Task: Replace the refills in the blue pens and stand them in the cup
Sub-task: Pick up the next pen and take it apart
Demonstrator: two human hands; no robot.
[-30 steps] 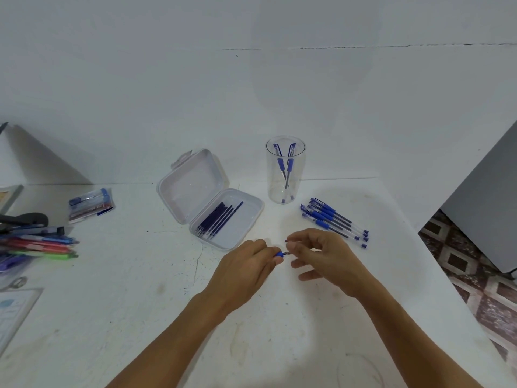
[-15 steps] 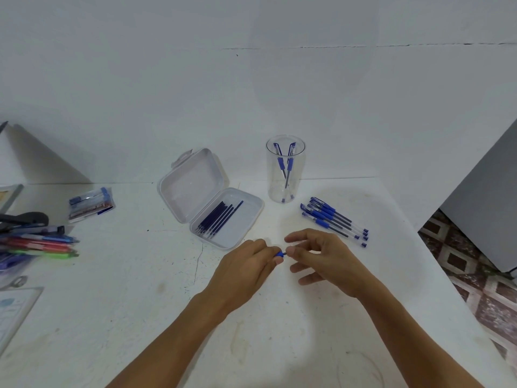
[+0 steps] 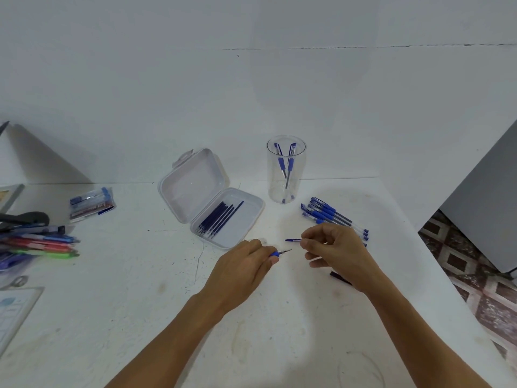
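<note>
Fingers [image 3: 258, 247] of the left hand [image 3: 240, 271] curl round a blue pen [image 3: 274, 253] over the middle of the table [image 3: 140, 303]. Its bare point faces the right hand [image 3: 335, 253], which pinches a small blue tip piece [image 3: 293, 240] just apart from it. Near the back edge stands the cup [image 3: 286, 189] with two pens, with loose pens [image 3: 327, 215] toward the right edge and the open refill case [image 3: 223, 219] left of the cup.

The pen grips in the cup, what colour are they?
The grips are blue; head view.
</note>
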